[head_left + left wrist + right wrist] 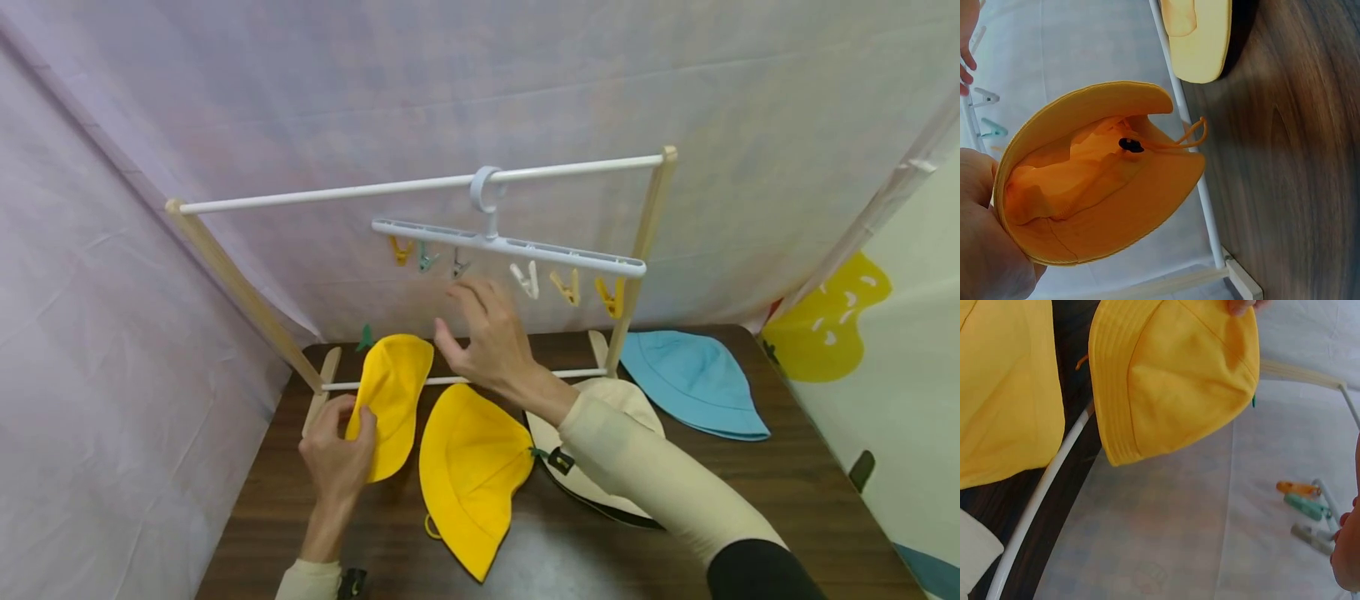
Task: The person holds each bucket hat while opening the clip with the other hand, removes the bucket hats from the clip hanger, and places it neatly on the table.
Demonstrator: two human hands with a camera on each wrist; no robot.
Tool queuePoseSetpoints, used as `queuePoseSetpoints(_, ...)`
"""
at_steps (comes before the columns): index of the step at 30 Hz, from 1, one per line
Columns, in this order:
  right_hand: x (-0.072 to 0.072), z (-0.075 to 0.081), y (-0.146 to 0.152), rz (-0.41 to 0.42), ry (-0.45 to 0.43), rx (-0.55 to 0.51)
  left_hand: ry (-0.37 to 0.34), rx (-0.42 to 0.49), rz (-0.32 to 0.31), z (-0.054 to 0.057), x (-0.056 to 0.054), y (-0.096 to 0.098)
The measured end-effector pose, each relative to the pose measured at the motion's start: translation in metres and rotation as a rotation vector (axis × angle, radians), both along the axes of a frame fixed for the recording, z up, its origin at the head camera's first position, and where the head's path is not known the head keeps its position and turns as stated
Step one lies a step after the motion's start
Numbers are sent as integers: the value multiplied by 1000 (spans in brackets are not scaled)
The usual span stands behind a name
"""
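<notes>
My left hand (pixel 339 446) pinches the brim edge of a yellow bucket hat (pixel 396 400), held up above the table. In the left wrist view the inside of this hat (pixel 1097 181) shows, with a cord and a black toggle (pixel 1130 145). My right hand (pixel 487 337) is raised just below the clip hanger (pixel 517 247), fingers bent loosely with nothing seen between them. Nearest to its fingertips hangs a grey clip (pixel 459 265); contact cannot be told. Beside it are a green clip (pixel 427 257) and an orange clip (pixel 401 250).
The hanger hooks over the white rail (pixel 330 196) of a wood-legged rack. White (pixel 527 280), pale yellow (pixel 566 287) and yellow (pixel 611 297) clips hang right. On the table lie another yellow hat (pixel 472 475), a cream hat (pixel 618 400) under my right forearm, and a blue hat (pixel 690 379).
</notes>
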State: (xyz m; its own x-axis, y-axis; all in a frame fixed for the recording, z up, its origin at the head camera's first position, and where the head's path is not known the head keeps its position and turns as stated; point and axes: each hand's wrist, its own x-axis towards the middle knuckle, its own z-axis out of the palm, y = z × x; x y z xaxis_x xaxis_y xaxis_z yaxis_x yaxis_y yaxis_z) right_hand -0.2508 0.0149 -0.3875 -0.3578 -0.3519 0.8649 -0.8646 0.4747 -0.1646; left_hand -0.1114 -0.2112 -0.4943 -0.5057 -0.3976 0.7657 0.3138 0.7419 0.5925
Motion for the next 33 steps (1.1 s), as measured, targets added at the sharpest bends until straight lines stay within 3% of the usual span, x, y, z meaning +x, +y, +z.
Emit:
queuePoseSetpoints(9,-5,12,20,2,149,-35,50,-33,29,-3,4,-11)
queuePoseSetpoints(13,-10,19,30,-15,174,-24,36,-38,31,-2,7,-15)
queuePoseSetpoints(18,-18,25,43,-60,181,-17,-4,-24,39,-3,10,-19)
queuePoseSetpoints(26,-36,37,60,-97,185,-36,21,-43,49,-5,14,-26)
queuePoseSetpoints(33,-53,49,70,-199,106,98,-35,-39,51,-7,17,-29)
